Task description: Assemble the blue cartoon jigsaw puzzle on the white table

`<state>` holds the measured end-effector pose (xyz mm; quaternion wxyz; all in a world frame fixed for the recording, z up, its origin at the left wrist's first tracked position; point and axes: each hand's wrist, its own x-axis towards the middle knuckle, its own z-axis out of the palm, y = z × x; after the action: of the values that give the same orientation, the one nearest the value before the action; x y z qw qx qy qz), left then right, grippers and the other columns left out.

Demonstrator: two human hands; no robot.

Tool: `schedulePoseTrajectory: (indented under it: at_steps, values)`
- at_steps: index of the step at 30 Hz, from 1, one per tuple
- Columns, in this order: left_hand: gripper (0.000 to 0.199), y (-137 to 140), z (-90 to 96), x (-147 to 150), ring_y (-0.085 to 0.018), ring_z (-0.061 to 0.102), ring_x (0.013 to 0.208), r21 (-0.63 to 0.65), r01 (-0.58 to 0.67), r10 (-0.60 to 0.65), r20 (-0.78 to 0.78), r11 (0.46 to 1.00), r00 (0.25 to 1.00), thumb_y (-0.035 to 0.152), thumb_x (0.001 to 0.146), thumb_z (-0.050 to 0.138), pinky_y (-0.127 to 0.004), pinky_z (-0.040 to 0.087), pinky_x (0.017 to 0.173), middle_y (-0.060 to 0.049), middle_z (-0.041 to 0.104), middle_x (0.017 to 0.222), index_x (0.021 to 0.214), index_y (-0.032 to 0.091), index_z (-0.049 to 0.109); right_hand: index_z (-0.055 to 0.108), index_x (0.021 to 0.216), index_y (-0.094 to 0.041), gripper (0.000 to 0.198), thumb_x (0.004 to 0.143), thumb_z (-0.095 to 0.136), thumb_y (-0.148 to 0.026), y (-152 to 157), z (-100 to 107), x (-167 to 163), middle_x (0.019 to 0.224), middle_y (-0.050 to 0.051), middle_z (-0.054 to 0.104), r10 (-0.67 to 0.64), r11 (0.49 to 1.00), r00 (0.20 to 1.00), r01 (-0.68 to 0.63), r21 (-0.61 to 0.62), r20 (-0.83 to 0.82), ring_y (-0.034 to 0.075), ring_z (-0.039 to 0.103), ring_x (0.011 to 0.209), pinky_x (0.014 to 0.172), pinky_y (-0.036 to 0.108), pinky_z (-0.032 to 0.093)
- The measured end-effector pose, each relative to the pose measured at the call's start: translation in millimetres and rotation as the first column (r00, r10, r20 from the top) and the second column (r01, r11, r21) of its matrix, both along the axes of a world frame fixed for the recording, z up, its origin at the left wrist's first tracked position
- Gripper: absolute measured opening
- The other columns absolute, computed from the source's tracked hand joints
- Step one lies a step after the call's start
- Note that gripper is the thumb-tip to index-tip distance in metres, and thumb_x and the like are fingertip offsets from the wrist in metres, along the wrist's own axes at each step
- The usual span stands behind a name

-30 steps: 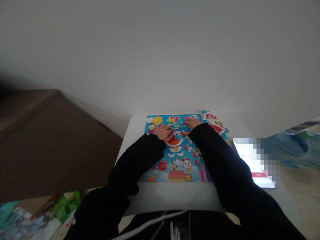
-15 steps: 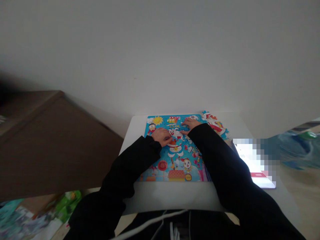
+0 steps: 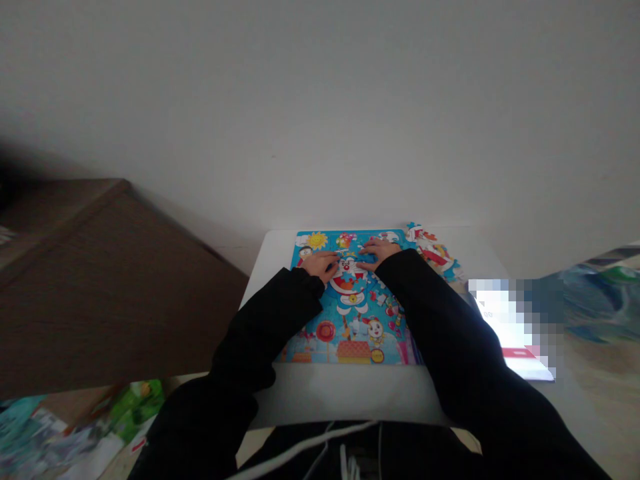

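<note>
A cartoon jigsaw puzzle (image 3: 305, 320), mostly blue, lies on a small white table. My left hand (image 3: 320, 265) rests on its upper middle, at the left side of a white cat face (image 3: 349, 265) with a red nose. Thumb and forefinger are apart there, with fingertips at the face's edge. On the other side of that face, my right hand (image 3: 379, 253) touches the puzzle with thumb and fingers spread. Whether a small piece lies under either set of fingertips is hidden. Loose pieces (image 3: 381, 298) lie on the puzzle below my right hand.
More loose puzzle pieces (image 3: 435, 254) are heaped at the board's upper right. A lit screen (image 3: 530, 363) lies on the table (image 3: 350, 397) at right. A brown cabinet (image 3: 125, 287) stands left, and a grey wall (image 3: 320, 120) rises behind. A white cable (image 3: 305, 441) crosses my lap.
My left hand has shifted slightly up and left, and its thumb and forefinger have parted. More of the figure's red body now shows. My right hand stays nearly in place.
</note>
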<state>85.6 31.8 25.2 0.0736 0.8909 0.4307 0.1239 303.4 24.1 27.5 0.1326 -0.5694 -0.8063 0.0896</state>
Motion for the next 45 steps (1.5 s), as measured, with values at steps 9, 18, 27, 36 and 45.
schedulePoseTrajectory:
  at_steps: [9,18,27,36,45]
  values:
    - [0.033,1,-1.6,2,-0.023,0.054,0.105,0.048,0.089,-0.087,-0.035,0.995,0.996,0.023,0.084,0.043,-0.04,0.044,0.091,-0.011,0.056,0.117,0.114,0.015,0.055,0.064,0.098,-0.027,0.037,0.07,0.059,-0.05,-2,-1,-3,0.112,0.003,0.059,-0.036,0.999,0.999,0.037,-0.011,0.008,0.019,0.054,0.104,0.09,0.037,0.041]
    - [0.032,4,1.0,7,-0.022,0.056,0.102,0.066,0.106,-0.098,-0.107,0.992,0.989,0.026,0.083,0.045,-0.037,0.044,0.089,-0.01,0.059,0.114,0.11,0.014,0.057,0.058,0.106,-0.025,0.049,0.061,0.068,-0.042,-6,1,16,0.101,0.005,0.064,-0.008,0.992,0.999,0.003,-0.129,-0.035,0.019,0.061,0.089,0.082,0.035,0.047]
    - [0.021,15,-0.9,19,-0.022,0.058,0.097,0.049,0.045,-0.041,-0.089,0.998,0.995,0.034,0.078,0.056,-0.034,0.046,0.084,-0.009,0.064,0.099,0.089,0.017,0.062,0.056,0.102,-0.022,0.041,0.063,0.066,-0.031,-14,-5,19,0.091,0.002,0.066,0.017,0.996,0.999,-0.022,-0.092,-0.051,0.018,0.062,0.085,0.08,0.033,0.048]
    - [0.025,17,-8.1,15,-0.02,0.059,0.093,0.023,-0.001,0.002,-0.047,1.0,0.999,0.04,0.08,0.054,-0.029,0.048,0.077,-0.006,0.063,0.099,0.092,0.019,0.06,0.052,0.101,-0.023,0.044,0.061,0.066,-0.036,-6,3,16,0.082,0.001,0.065,-0.032,0.992,0.995,0.043,-0.116,0.091,0.022,0.058,0.083,0.079,0.036,0.044]
    - [0.025,15,-8.3,15,-0.02,0.059,0.096,0.0,-0.064,0.064,-0.005,0.998,0.998,0.039,0.077,0.057,-0.029,0.048,0.079,-0.004,0.063,0.105,0.093,0.02,0.061,0.049,0.093,-0.023,0.045,0.055,0.069,-0.037,-18,34,3,0.078,0.006,0.063,-0.112,0.992,0.97,0.121,-0.026,0.216,0.026,0.052,0.089,0.066,0.031,0.043]
